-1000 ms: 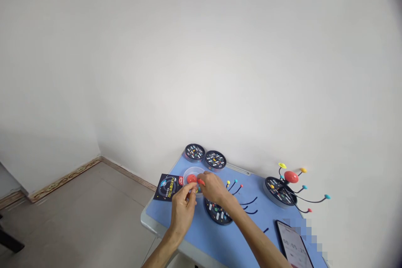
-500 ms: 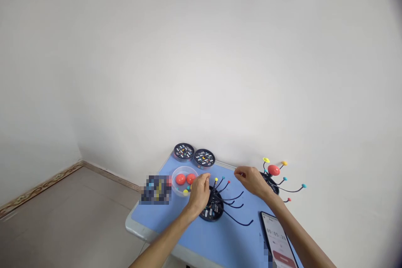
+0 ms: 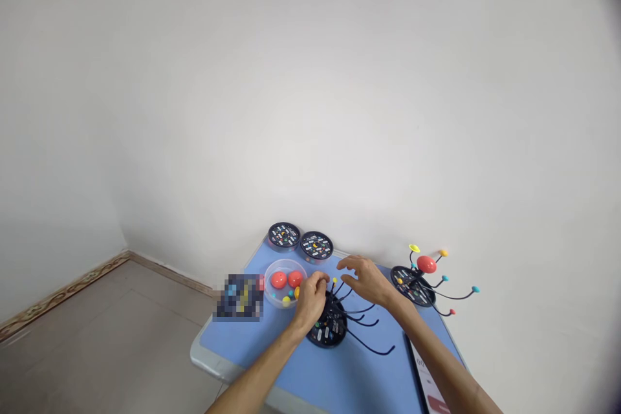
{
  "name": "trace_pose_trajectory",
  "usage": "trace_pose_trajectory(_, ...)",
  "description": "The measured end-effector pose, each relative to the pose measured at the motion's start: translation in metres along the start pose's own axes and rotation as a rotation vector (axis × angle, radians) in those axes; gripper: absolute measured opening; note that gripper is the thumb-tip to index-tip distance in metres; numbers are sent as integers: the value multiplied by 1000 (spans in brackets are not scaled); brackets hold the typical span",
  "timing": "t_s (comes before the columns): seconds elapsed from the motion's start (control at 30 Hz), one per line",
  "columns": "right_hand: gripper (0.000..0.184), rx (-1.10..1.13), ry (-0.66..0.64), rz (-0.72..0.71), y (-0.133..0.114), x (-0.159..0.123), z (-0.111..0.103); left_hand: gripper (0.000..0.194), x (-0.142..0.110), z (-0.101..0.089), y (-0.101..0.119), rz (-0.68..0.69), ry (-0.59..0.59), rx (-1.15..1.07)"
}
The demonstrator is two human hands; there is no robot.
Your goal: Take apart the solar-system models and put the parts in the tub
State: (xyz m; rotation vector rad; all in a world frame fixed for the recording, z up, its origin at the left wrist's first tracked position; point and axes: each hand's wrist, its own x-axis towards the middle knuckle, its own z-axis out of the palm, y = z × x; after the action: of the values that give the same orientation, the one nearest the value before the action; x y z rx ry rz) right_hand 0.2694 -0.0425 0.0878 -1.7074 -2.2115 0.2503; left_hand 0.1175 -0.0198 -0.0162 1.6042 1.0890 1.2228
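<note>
One blue table (image 3: 252,352) carried clear plastic dish (image 3: 285,301) holding two red balls (image 3: 278,280), just beside black disc base (image 3: 330,330) with wire arms (image 3: 363,323). Left hand (image 3: 310,303) touched near base, fingers (image 3: 317,281) curled, grip unclear; right hand (image 3: 369,281) hovered, fingers (image 3: 347,263) spread, released.

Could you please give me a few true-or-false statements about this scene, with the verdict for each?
1. Two red balls lie in the clear round dish. True.
2. The left hand is beside the dish, over the black disc with wire arms. True.
3. The right hand grips the red ball on the far model. False: it is open, and that ball lies beyond it.
4. The phone stands upright against the wall. False: it lies on the blue tabletop, at the right.
</note>
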Motion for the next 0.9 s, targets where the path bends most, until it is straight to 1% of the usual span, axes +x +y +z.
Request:
trace_pose_trajectory(0.17,19,-136,-13,-46,-12,1,0,15,-8,-2,6,91,35,32)
trace_pose_trajectory(0.2,20,-171,-8,-48,-15,1,-1,13,-10,-2,7,116,44,63)
trace_pose_trajectory(0.27,28,-252,-10,-37,-19,2,-2,12,-11,0,8,156,58,134)
trace_pose_trajectory(0.33,37,-340,-42,-15,-23,4,-3,11,-12,2,9,175,61,192)
trace_pose_trajectory(0.4,41,-404,-90,-1,-27,5,-5,10,-12,5,10,178,61,231)
trace_pose_trajectory(0.57,32,-495,-188,-1,-33,7,-8,15,-11,11,8,207,62,298)
trace_pose_trajectory(0.77,29,-509,-222,-78,-32,7,-12,17,-11,15,8,236,93,344)
trace_pose_trajectory(0.9,22,-510,-254,-116,-29,8,-12,18,-11,15,8,253,73,346)
